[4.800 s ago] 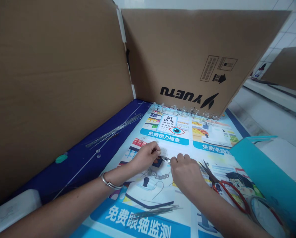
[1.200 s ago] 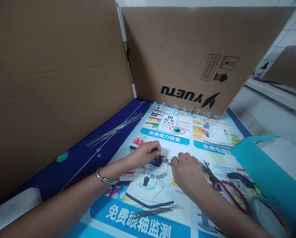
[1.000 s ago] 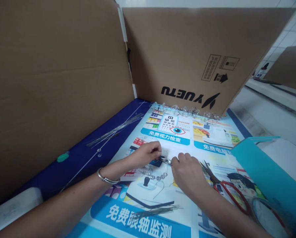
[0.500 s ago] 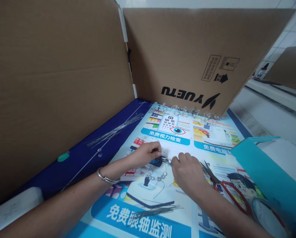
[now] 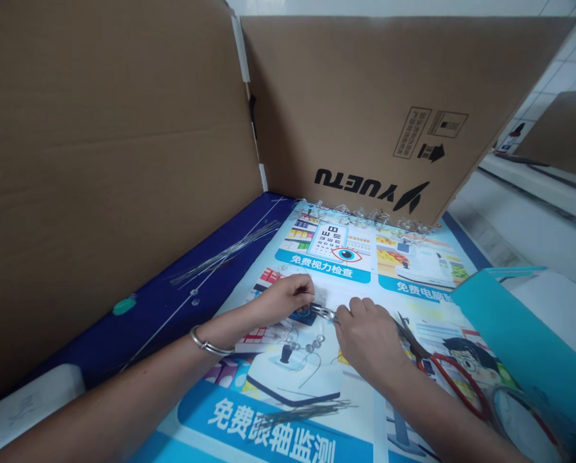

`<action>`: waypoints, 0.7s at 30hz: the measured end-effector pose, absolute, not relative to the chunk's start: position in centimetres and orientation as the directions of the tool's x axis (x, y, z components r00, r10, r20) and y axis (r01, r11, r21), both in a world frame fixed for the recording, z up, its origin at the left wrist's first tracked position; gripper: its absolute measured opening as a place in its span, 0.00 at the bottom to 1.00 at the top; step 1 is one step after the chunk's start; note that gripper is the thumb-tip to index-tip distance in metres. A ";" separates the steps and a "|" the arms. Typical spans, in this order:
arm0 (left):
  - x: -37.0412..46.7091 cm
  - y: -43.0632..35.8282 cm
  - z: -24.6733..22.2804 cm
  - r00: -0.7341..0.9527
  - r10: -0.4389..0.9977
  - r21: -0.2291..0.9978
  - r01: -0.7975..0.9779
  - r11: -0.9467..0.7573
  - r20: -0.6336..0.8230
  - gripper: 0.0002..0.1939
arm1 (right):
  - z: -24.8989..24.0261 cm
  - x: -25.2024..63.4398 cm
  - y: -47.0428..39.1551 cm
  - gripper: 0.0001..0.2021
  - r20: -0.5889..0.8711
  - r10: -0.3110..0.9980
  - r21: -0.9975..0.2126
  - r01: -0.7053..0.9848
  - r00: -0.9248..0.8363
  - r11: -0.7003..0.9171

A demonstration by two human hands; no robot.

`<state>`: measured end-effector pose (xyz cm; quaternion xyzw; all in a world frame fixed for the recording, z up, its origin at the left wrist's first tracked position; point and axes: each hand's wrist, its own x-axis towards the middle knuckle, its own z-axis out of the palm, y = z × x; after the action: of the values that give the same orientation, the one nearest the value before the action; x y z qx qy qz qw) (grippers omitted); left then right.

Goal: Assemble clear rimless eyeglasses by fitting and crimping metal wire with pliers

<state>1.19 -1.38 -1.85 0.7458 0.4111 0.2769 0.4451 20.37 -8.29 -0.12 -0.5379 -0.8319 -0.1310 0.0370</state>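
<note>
My right hand (image 5: 368, 331) is closed around a pair of pliers (image 5: 324, 312), whose metal jaws point left toward my other hand. Thumb and fingers of my left hand (image 5: 288, 297) are pinched together at the plier tips, apparently on a thin wire; the exact grip is too small to make out. Just below both hands hangs or lies a loop of wire with several clear beads (image 5: 312, 345), and a loose curved wire end (image 5: 312, 373) trails from it. Most of the pliers' handles are hidden inside my right hand.
Red-handled scissors (image 5: 437, 366) lie right of my right hand, by a roll of tape (image 5: 522, 418). Cut wires (image 5: 312, 409) sit in front, longer ones (image 5: 225, 251) at left. Clear beaded pieces (image 5: 365, 215) line the cardboard wall (image 5: 365, 96). A teal folder (image 5: 514, 328) stands right.
The pliers have turned slightly between my hands, and my right hand has shifted a tiny bit to the right. My left hand keeps its place.
</note>
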 end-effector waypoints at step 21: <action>2.1 -2.0 -2.6 0.451 0.892 0.975 0.207 -0.079 -0.023 0.05 | -0.1 20.1 -8.3 0.06 0.205 0.901 0.169 0.920 -0.384 0.353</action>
<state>2.12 -2.02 -2.55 0.6616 0.4155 0.3193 0.5364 20.12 -8.27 -0.12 -0.5539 -0.8217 -0.1287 0.0379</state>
